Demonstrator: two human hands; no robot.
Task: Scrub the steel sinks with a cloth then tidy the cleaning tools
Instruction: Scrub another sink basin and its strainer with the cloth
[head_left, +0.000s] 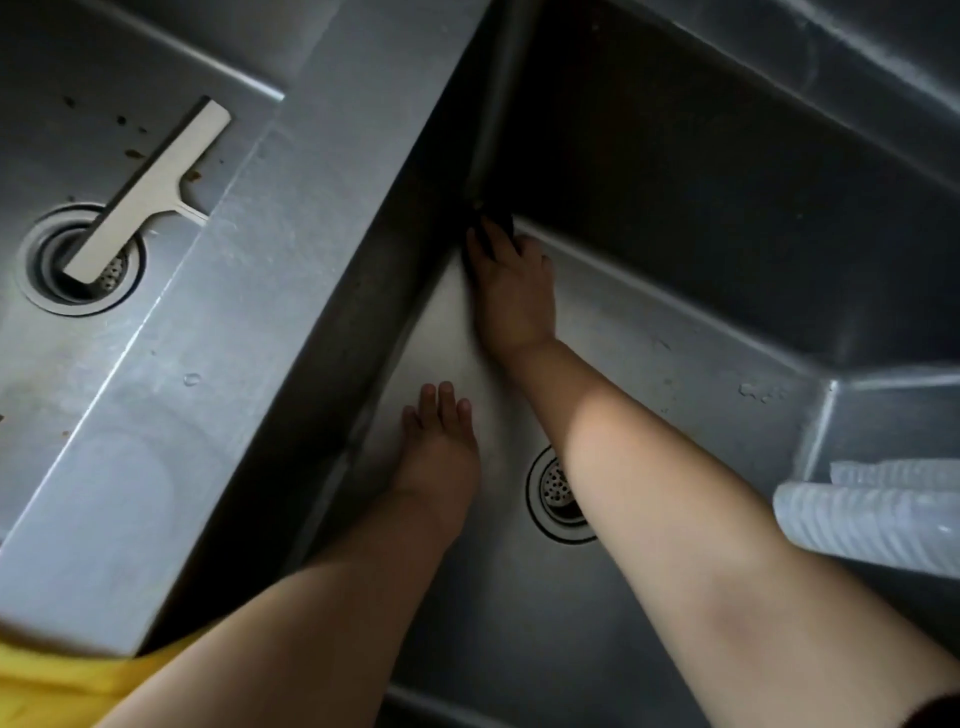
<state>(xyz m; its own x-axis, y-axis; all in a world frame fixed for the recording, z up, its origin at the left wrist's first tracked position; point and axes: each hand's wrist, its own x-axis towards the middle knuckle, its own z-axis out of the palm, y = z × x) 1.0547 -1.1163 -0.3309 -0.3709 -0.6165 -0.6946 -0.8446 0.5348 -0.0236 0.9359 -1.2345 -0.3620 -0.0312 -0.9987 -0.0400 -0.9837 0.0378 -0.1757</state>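
Note:
Two steel sinks fill the head view. In the right sink (675, 322) my right hand (511, 291) presses a dark cloth (496, 221) into the far left corner, where floor and walls meet; only the cloth's edge shows past my fingertips. My left hand (441, 447) lies flat on the same sink's floor, fingers together and extended, holding nothing. My right forearm partly covers this sink's drain (553, 488). The left sink (62, 156) has brown specks on its floor.
A pale T-shaped squeegee (150, 192) lies in the left sink with its end over the drain strainer (83, 260). A steel divider (223, 322) separates the sinks. A ridged translucent mat (872, 514) sits on the right rim. Yellow fabric (57, 691) shows at the bottom left.

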